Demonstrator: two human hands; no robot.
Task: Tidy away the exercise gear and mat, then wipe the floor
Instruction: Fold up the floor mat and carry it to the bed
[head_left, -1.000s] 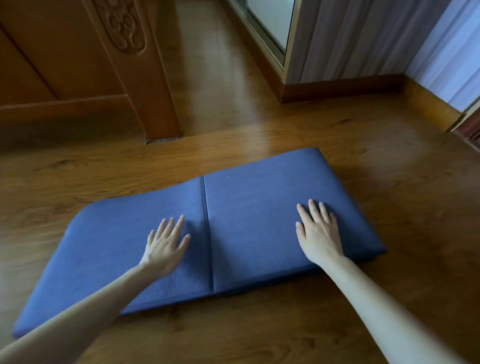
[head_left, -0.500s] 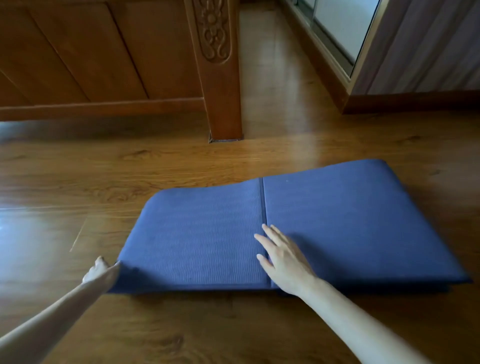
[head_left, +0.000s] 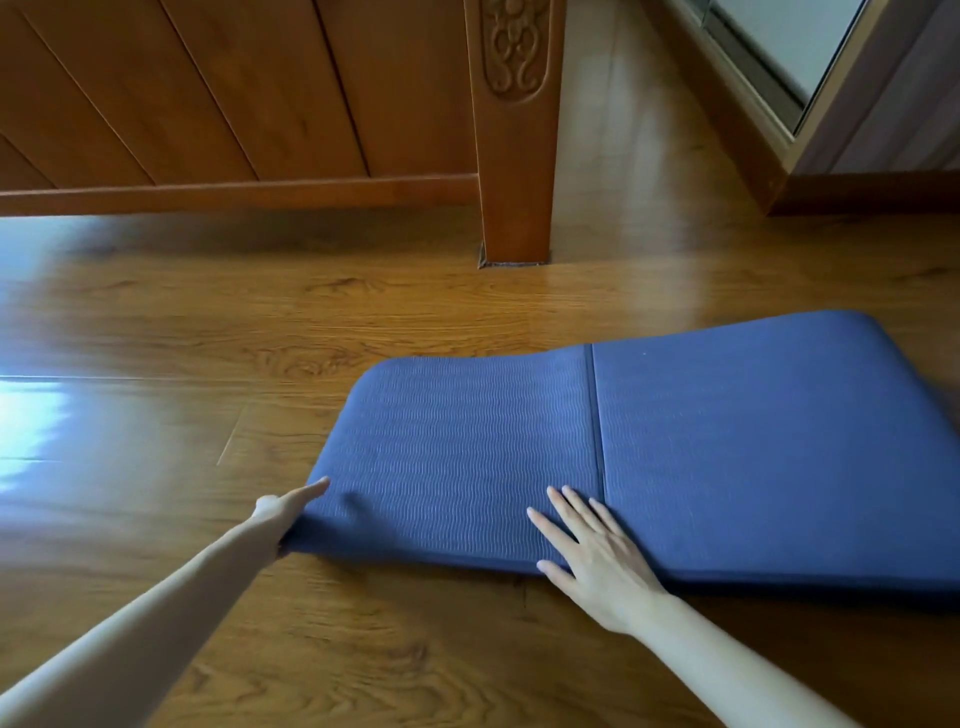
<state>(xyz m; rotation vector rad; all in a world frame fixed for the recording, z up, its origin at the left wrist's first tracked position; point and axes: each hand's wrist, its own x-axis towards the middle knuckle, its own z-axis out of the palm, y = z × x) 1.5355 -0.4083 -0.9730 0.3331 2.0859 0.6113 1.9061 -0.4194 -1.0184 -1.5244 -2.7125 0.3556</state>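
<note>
A blue exercise mat (head_left: 727, 441) lies folded in layers on the wooden floor, with a seam running across its top. My left hand (head_left: 283, 512) grips the mat's near left corner: one digit lies on top and the other fingers are hidden under the edge. My right hand (head_left: 592, 556) rests flat on the mat's front edge just left of the seam, fingers straight and spread.
A carved wooden bed leg (head_left: 514, 156) and the bed's panelled side (head_left: 208, 104) stand behind the mat. A sliding-door frame (head_left: 769, 104) and skirting are at the back right. Glossy floor (head_left: 130, 415) stretches to the left.
My left hand went from flat on the mat to its left corner and took hold there. My right hand slid left to the seam. The view has swung left.
</note>
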